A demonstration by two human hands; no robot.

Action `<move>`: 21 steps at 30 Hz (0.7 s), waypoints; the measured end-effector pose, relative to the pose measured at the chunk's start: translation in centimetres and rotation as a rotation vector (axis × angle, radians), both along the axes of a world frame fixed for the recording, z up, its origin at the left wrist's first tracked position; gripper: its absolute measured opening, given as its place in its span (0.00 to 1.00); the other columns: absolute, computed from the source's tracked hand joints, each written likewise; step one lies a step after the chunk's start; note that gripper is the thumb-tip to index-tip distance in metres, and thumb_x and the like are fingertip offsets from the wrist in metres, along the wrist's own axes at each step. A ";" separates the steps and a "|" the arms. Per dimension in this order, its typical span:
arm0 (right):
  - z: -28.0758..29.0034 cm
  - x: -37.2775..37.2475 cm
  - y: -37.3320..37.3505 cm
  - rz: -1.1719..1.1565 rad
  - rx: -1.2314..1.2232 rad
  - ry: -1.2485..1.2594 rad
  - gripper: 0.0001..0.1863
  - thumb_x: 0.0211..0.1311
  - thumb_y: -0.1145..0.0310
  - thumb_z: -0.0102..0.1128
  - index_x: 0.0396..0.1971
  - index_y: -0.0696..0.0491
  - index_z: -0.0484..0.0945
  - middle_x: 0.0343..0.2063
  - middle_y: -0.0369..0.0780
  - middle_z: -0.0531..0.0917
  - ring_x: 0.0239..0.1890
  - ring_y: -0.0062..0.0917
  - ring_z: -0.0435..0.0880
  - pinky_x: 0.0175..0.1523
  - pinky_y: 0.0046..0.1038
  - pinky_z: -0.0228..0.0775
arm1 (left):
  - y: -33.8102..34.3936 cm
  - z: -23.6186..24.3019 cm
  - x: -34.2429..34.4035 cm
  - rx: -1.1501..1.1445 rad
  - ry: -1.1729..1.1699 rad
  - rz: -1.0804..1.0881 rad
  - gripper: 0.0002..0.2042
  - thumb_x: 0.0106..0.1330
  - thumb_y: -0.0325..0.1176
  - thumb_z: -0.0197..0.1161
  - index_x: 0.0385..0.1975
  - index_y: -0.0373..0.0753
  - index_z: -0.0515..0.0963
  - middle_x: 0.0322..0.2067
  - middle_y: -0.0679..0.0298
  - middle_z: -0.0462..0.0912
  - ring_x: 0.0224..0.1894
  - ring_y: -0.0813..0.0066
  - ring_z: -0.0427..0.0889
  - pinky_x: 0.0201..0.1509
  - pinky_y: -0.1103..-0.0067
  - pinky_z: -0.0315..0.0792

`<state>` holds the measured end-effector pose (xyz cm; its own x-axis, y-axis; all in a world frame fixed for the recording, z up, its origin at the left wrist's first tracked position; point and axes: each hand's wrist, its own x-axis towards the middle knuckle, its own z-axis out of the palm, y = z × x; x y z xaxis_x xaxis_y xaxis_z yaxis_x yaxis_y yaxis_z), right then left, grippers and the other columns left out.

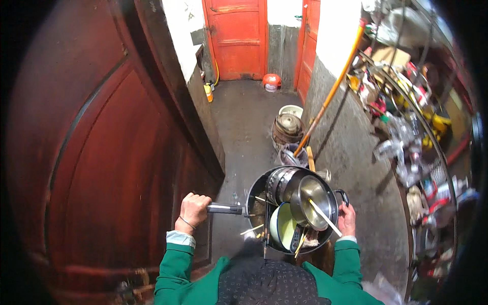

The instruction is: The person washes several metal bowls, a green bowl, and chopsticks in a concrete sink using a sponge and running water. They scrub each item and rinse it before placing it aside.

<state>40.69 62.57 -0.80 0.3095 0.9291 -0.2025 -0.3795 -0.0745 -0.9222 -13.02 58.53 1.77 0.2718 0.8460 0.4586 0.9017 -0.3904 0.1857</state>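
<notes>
The person is standing in a narrow concrete passage and carrying a large dark wok [256,195] in front of the body, at about waist height over the floor [244,127]; the left hand [193,208] is gripping the wok's long straight handle [223,208] with the fingers wrapped tightly round it; the right hand [347,219] is holding the opposite rim just below the small loop handle [341,195], though how far its fingers are closing cannot be told, since the wok is hiding most of them.

The wok is loaded with dishes; a steel pot [279,183] is lying on its side toward the far rim; a steel bowl [312,201] is leaning against it, tilted toward the person; a pale green bowl [282,226] is sitting at the near left; chopsticks [325,217] are resting across the steel bowl, with more sticking out at the near rim.

A dark red wooden door [101,152] is filling the left side; two red doors [239,38] are closing off the far end of the passage; a yellow pole [330,91] is leaning against the grey wall on the right, above a cluster of pots and a kettle [288,124] on the floor; a crowded shelf of bottles and packets [406,117] is curving along the right edge; a small red container [271,81] is sitting near the far doors.
</notes>
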 end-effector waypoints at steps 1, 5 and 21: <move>0.4 -0.6 2.6 -0.025 -0.016 0.008 0.05 0.58 0.70 0.54 0.30 0.55 0.74 0.21 0.33 0.74 0.25 0.18 0.71 0.34 0.20 0.65 | 3.9 1.3 -0.6 0.012 0.031 -0.013 0.06 0.40 0.24 0.56 0.17 0.45 0.70 0.15 0.66 0.71 0.21 0.69 0.74 0.29 0.74 0.65; 1.9 -2.5 11.5 -0.078 -0.008 0.050 0.06 0.58 0.70 0.55 0.33 0.56 0.74 0.23 0.33 0.74 0.27 0.17 0.71 0.37 0.18 0.62 | 17.5 4.3 -2.5 0.020 0.098 -0.081 0.05 0.41 0.25 0.57 0.18 0.45 0.71 0.15 0.66 0.72 0.21 0.69 0.74 0.29 0.75 0.65; 2.9 -7.1 53.3 -0.076 0.045 0.097 0.07 0.57 0.69 0.55 0.34 0.54 0.74 0.22 0.32 0.75 0.26 0.15 0.71 0.35 0.16 0.62 | 58.2 2.9 -6.8 -0.054 0.114 0.015 0.05 0.43 0.25 0.57 0.19 0.46 0.73 0.17 0.68 0.74 0.24 0.70 0.74 0.32 0.75 0.63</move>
<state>33.62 115.85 2.10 0.3602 0.9126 -0.1935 -0.4697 -0.0018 -0.8828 -19.80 116.68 4.68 0.3067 0.8730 0.3791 0.9237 -0.3691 0.1026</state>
